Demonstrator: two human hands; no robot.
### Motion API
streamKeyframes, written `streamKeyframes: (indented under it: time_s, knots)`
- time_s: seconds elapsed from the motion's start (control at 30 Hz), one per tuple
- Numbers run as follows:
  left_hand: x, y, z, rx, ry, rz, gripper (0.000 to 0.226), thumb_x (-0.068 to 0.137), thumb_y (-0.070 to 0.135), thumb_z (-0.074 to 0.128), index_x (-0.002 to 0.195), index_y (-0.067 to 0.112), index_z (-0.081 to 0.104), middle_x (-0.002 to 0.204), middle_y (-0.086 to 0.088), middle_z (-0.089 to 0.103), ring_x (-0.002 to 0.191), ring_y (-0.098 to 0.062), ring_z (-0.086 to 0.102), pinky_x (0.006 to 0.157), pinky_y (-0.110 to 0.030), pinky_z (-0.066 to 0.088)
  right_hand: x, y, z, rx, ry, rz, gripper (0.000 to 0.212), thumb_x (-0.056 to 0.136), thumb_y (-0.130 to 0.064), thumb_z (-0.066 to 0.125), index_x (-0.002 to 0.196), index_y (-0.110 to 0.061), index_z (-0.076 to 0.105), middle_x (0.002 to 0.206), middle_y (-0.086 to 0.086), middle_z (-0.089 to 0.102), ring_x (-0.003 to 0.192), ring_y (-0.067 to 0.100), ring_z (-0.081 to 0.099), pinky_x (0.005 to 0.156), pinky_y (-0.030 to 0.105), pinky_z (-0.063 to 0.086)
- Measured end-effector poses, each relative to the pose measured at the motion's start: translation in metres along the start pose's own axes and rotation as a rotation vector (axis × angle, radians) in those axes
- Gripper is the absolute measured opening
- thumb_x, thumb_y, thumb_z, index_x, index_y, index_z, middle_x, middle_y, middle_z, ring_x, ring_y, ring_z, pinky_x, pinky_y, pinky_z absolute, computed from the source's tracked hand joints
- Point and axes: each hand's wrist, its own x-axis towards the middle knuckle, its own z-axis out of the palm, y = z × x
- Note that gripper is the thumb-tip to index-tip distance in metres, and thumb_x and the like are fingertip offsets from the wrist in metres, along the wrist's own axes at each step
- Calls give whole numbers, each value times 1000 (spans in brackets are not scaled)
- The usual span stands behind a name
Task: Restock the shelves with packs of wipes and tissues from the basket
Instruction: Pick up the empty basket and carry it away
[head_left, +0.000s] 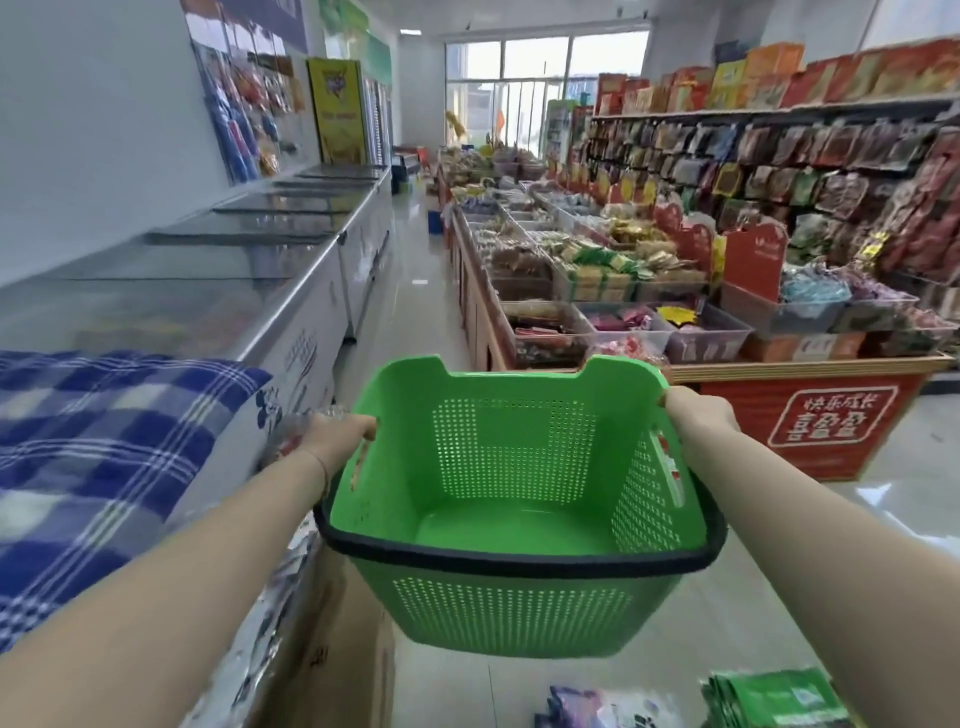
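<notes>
I carry a green perforated plastic basket (519, 499) with a black rim in front of me, above the shop floor. Nothing lies inside it. My left hand (337, 434) grips its left side at the handle slot. My right hand (696, 413) grips its right rim. Green packs (774, 699) and purple-blue packs (597, 709) lie at the bottom edge of the view; what surface they rest on is cut off.
A row of chest freezers (218, 270) with glass lids lines the left, a blue checked cloth (93, 441) over the nearest. A snack display island (623, 291) and hanging-goods shelves (831, 171) stand right. A cardboard box (332, 649) sits low left. A tiled aisle (415, 291) runs ahead.
</notes>
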Motion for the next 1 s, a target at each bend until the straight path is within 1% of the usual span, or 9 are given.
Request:
streamKeyframes:
  time_s: [0.13,0.27,0.4,0.53,0.6,0.67,0.73,0.83,1.0]
  knots:
    - [78,22,8,-1,-7,-9,36,80,21,60,106,-3,55,79,-8,43,67,-18,38,58,-28,35,63,-42,53,13,12,-47,56,84,-28,56,132,-1,45,125,16,56,97,34,52,82,38,42]
    - [159,34,17,50,72,-53,41,76,24,61,108,-2,55,104,-19,54,89,-29,52,77,-37,43,131,-84,117,31,-37,-78,52,87,-24,55,132,-2,43,101,12,53,78,26,49,72,34,41]
    - [252,56,35,6,97,-67,36,83,15,57,112,-6,52,88,-12,45,66,-15,38,58,-26,34,208,-129,183,53,-125,-61,49,87,-24,56,129,-2,46,84,7,53,69,22,49,65,34,44]
    - [334,83,51,23,115,-97,18,86,15,54,91,-1,50,69,-5,35,59,-16,30,54,-24,29,277,-182,237,51,-188,-24,41,90,-24,55,124,-3,47,83,8,50,67,22,44,83,39,45]
    - [371,89,56,3,138,-118,15,86,11,53,75,6,45,66,-4,33,58,-14,28,53,-23,27,307,-207,264,37,-211,-45,49,90,-24,54,133,-4,42,102,12,55,80,25,46,87,41,44]
    - [398,97,56,-26,175,-144,13,83,11,55,81,4,46,70,-5,35,62,-16,32,57,-24,35,328,-231,290,16,-233,-68,58,90,-25,54,142,-9,35,125,12,52,94,28,46,89,41,42]
    - [429,103,54,-30,215,-142,23,82,13,58,97,-1,47,82,-7,43,78,-20,42,78,-39,47,350,-255,320,19,-264,-71,58,90,-25,54,142,-7,36,114,10,54,86,26,49,81,38,42]
    - [479,115,50,-39,243,-132,25,85,12,58,106,5,47,98,-7,47,96,-24,42,99,-50,39,383,-285,372,22,-314,-59,49,89,-22,54,134,-5,44,92,7,49,84,26,51,78,38,43]
    - [589,128,38,-45,268,-117,25,86,16,59,105,9,43,99,-8,48,94,-24,45,96,-46,38,440,-331,465,27,-342,4,41,91,-16,52,129,-3,44,121,15,55,105,27,54,90,37,46]
